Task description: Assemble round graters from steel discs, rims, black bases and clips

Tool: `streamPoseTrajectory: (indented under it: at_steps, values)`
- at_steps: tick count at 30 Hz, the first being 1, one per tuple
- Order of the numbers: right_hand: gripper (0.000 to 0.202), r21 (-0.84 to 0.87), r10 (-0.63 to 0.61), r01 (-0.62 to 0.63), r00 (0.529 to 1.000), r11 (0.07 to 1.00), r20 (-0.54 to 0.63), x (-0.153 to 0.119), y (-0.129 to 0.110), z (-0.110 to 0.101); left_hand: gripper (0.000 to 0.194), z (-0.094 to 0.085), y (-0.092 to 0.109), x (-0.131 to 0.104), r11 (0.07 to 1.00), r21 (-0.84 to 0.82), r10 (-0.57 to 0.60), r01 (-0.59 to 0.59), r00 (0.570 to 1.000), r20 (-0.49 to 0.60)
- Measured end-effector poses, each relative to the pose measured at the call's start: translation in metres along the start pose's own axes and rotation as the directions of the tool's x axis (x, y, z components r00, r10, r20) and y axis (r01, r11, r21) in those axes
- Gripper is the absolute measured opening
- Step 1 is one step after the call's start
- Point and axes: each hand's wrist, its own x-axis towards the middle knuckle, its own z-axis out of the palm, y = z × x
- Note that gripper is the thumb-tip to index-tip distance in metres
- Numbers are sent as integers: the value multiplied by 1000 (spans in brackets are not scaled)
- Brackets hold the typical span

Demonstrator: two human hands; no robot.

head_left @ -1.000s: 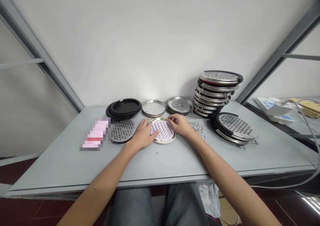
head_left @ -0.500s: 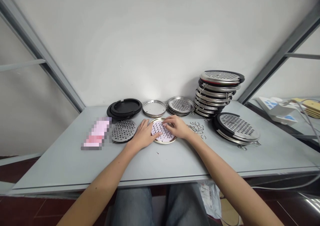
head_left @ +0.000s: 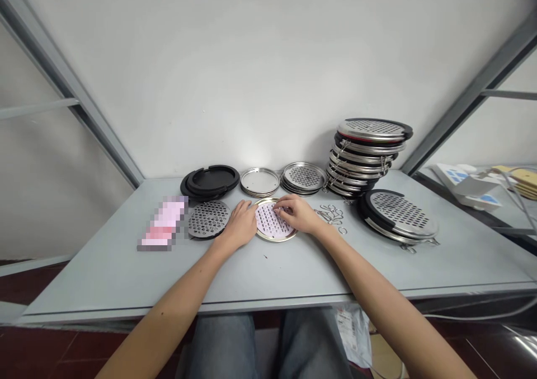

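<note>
A round tray with a gold-coloured rim and a pale perforated disc (head_left: 274, 222) inside lies flat on the grey table (head_left: 251, 278). My left hand (head_left: 242, 224) rests at the tray's left edge, its fingers closed together; whatever they may hold is hidden. Over the disc's upper right part is my right hand (head_left: 296, 212), with thumb and fingertips bent close together on its surface. Anything between those fingertips is too small to make out. Left of my left hand sits a dark grey perforated disc (head_left: 208, 219). Metal rings and clips (head_left: 331, 214) lie right of my right hand.
Black round holders (head_left: 212, 180), silver plates (head_left: 260, 181) and perforated plates (head_left: 304, 176) stand along the wall. A tall stack of finished-looking discs (head_left: 364, 155) rises at the right, with more discs (head_left: 400, 214) before it. A blurred pink item (head_left: 163, 222) lies left.
My left thumb has drawn back from the pale disc to the tray's left edge. My right hand stays over the disc with its fingers slightly shifted.
</note>
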Motion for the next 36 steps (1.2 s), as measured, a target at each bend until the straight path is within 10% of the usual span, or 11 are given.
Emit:
streamPoseTrajectory:
  at_steps: [36]
  values:
    - [22, -55, 138, -146, 982, 988, -127, -3, 6, 17, 38, 3, 1, 4, 999, 18, -46, 45, 999, 13]
